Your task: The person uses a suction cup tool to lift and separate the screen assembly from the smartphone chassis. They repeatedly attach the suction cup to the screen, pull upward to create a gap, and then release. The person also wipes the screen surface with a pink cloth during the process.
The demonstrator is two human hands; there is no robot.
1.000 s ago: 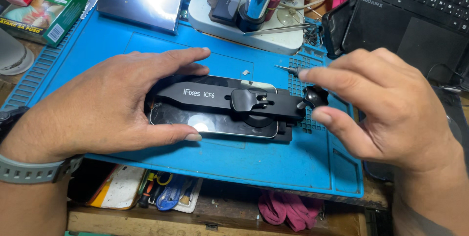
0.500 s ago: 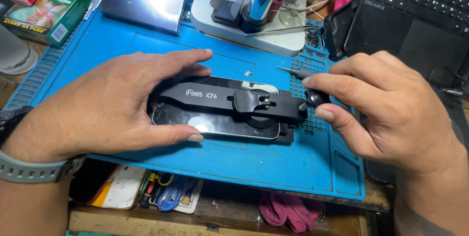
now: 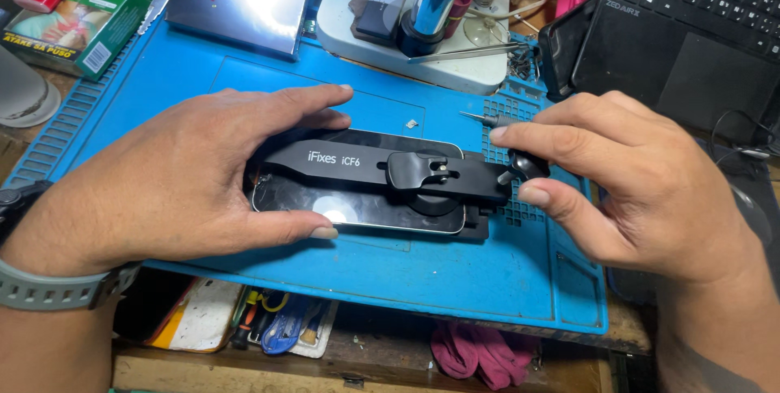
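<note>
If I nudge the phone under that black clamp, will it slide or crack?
The phone probably won't slide: it lies flat on the blue mat, with the left hand around one end and the black clamp across it. Its glossy glass face looks fragile, so uneven pressure might crack it.
</note>
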